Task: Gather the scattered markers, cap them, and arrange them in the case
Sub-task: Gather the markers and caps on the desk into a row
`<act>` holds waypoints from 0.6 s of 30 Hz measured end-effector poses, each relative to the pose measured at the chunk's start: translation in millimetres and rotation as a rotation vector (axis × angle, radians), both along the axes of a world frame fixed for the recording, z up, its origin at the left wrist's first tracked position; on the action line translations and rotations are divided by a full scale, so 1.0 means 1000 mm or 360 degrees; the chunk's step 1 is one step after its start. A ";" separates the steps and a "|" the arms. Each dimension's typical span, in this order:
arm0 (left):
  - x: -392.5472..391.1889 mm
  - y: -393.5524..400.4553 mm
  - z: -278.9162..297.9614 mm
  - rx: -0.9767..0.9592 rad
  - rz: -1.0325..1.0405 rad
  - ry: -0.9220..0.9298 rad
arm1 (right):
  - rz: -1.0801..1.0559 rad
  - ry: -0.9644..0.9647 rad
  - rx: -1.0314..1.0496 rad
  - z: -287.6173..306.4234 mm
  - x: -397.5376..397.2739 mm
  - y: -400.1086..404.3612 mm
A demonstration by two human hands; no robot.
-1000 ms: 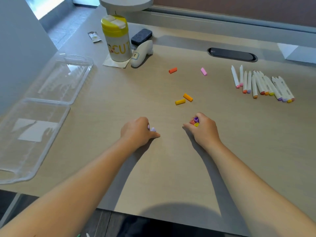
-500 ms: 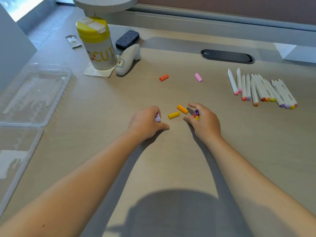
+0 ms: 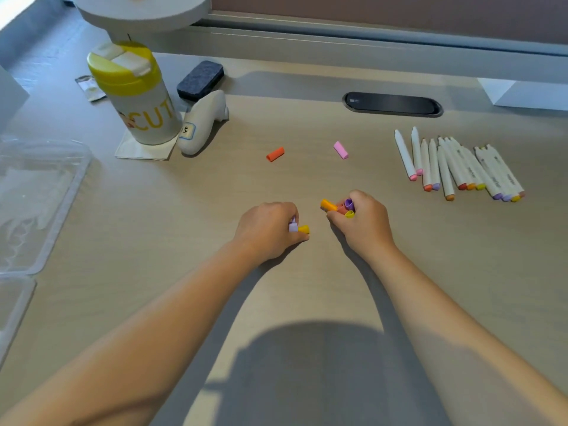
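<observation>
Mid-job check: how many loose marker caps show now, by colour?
Pink cap: 1, on the desk.
Yellow caps: 2, left hand and right hand.
Purple or lilac caps: 2, one per hand.
Orange or red caps: 3, one on desk, two in right hand.
Total: 8 visible.

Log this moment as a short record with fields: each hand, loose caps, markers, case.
left hand: grips a lilac cap and a yellow cap
right hand: grips several caps; orange cap sticks out of the grip
loose caps: red-orange cap and pink cap lie on the table
markers: uncapped, in a row at right
case: clear, open, at left, holding no markers
</observation>
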State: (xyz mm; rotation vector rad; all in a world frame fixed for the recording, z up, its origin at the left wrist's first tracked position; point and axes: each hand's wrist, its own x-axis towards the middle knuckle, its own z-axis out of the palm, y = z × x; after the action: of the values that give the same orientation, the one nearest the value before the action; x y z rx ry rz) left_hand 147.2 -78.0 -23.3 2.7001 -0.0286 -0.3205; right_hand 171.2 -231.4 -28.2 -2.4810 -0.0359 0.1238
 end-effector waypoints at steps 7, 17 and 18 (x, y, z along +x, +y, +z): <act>0.023 0.024 0.009 -0.0276 0.0072 -0.0008 | -0.0173 0.0061 0.0295 0.005 0.021 0.009; 0.092 0.047 0.011 -0.0392 0.0345 -0.0176 | -0.0372 -0.0120 0.0229 0.007 0.075 0.011; 0.098 0.048 0.010 -0.0370 0.0350 -0.0188 | -0.0398 -0.0124 0.0194 0.006 0.081 0.011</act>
State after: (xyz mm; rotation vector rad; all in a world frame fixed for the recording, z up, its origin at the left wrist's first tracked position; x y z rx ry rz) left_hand 245.3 -29.9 -12.8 2.4589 0.1841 -0.0847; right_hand 252.1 -220.4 -22.0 -2.3453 0.2266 -0.0789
